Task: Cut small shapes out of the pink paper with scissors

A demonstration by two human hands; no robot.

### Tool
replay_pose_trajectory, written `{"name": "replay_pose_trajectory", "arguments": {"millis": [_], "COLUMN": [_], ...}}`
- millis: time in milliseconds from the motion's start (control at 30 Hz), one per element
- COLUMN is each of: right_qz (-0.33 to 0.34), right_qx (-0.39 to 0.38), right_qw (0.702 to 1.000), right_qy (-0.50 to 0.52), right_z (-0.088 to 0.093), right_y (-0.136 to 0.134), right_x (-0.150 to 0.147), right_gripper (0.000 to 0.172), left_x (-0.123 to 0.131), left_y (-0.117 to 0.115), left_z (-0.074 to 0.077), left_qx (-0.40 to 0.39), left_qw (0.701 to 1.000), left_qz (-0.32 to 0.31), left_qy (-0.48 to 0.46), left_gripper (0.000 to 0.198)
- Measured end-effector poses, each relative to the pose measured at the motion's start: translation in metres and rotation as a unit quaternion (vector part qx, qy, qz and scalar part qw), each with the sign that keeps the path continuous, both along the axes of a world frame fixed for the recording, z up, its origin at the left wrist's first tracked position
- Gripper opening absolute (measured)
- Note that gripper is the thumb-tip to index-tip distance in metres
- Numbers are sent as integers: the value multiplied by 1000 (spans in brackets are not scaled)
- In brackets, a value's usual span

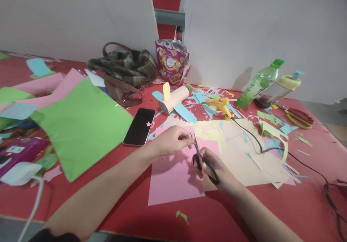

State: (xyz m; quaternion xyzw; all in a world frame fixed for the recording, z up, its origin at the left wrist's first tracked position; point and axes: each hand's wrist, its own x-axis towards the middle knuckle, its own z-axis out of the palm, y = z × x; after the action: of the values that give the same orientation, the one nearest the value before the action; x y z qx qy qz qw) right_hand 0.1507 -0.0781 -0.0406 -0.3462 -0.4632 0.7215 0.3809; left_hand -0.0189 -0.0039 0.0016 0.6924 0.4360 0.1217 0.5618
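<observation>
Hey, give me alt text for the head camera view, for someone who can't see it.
A person's right hand holds black-handled scissors close to the left hand, over pink paper on a red table. Beyond them lie a phone, a yellow glue gun and a pale pink roll with blue and yellow pieces, among scattered paper scraps.

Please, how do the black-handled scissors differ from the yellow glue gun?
The scissors are held in the right hand, while the glue gun lies unheld among paper scraps. The scissors have black handles; the glue gun has a yellow body. The glue gun trails a black cord, while no cord shows on the scissors. Both are hand tools.
</observation>
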Motion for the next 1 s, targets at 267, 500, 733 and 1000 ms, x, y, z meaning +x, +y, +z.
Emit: {"name": "replay_pose_trajectory", "arguments": {"millis": [267, 500, 733, 1000], "right_qz": [4, -5, -16, -3], "right_qx": [7, 13, 9, 26], "right_qw": [1000, 1000, 999, 997], "right_qy": [27, 9, 48, 77], "right_z": [1, -4, 2, 4], "right_y": [0, 0, -1, -2], "right_x": [-1, 0, -2, -2], "right_gripper": [25, 24, 24, 25], "left_x": [4, 7, 11, 15], "left_y": [-2, -1, -5, -9], "left_z": [1, 7, 7, 6], "left_qx": [14, 45, 9, -42], "left_qw": [1000, 998, 996, 989], "left_qz": [7, 10, 42, 49], "left_qy": [-12, -31, -78, -134], "left_gripper": [27, 26, 25, 24]}}
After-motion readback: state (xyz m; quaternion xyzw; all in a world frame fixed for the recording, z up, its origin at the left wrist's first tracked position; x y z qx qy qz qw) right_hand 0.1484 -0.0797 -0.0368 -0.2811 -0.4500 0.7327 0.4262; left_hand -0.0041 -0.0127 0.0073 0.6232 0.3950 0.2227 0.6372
